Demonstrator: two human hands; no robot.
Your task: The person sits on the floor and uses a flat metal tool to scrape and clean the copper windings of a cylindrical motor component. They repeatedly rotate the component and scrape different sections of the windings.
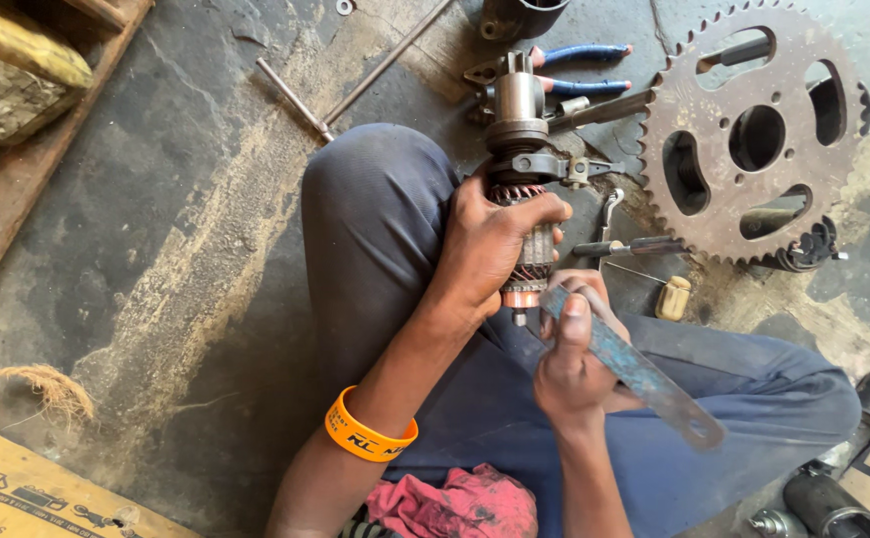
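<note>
Nearest us, a pink-red rag lies bunched in our lap at the near edge, with an orange wristband on our left forearm just above it. Our left hand wraps tight around the motor armature, fingers curled over its ribbed copper-coloured body, holding it upright against our bent left knee at scene centre. Armature's shaft end with a steel gear housing sticks out far of the fist; its short lower shaft pokes out near the palm. Our right hand is closed on a flat blue-grey metal strip, thumb pressed along its top; the strip's far tip touches the armature's lower end, its holed end pointing near-right. Both hands are shut on their things, close together.

On the dusty concrete floor far right lies a big rusty chain sprocket. Blue-handled pliers lie far of the armature, just left of the sprocket. A screwdriver lies beside our left hand, to the right, and a small cream plastic piece sits near it. A long thin metal rod lies far left of the knee. Cardboard box sits near left, wooden plank far left. Cylindrical motor housings rest near right.
</note>
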